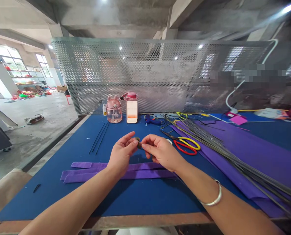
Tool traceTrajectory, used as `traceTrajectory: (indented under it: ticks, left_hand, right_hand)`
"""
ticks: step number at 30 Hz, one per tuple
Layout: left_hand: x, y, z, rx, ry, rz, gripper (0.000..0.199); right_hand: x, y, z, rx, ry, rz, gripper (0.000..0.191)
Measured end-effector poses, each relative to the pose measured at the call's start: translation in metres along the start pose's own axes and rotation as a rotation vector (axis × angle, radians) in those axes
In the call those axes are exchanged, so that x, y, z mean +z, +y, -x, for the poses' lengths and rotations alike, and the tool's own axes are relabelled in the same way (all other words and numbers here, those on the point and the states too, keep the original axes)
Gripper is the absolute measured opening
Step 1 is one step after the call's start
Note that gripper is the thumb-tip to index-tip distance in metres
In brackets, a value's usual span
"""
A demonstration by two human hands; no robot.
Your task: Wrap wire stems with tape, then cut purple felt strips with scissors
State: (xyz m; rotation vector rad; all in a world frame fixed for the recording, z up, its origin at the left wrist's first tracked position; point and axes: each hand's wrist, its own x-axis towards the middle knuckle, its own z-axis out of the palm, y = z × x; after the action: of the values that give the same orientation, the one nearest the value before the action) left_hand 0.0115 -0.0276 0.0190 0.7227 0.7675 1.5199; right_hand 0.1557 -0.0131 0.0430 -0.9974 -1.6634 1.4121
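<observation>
Forearms extend over the blue surface; a pink bear-eared bottle stands beyond, contents unclear. Left hand and right hand pinch a small dark-green piece.

legible text: 0 | phone screen: too blurred to read

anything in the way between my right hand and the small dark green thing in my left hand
Nothing visible: the right hand appears to touch the small dark green thing directly. The scissors lie off to the right.
</observation>
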Motion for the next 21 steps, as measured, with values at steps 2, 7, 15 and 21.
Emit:
traceTrajectory:
  ticks: [2,7,15,21]
  left_hand:
    - [0.0001,-0.0006,-0.0003,0.01,-0.009,0.014,0.042]
    - [0.001,-0.0002,-0.0011,-0.017,0.02,0.014,0.042]
    - [0.0014,0.0001,-0.0001,-0.033,0.038,0.075,0.041]
    - [-0.001,-0.0012,-0.0011,0.018,0.01,0.008,0.045]
  right_hand:
    - [-0.0014,-0.0001,-0.001,-0.041,0.019,0.051,0.015]
    - [-0.0055,-0.0011,-0.0027,-0.074,0.017,0.133,0.012]
    - [-0.0074,-0.0008,-0.0015,-0.136,0.035,0.188,0.019]
    - [-0.0051,-0.0033,-0.0016,-0.136,0.056,0.25,0.014]
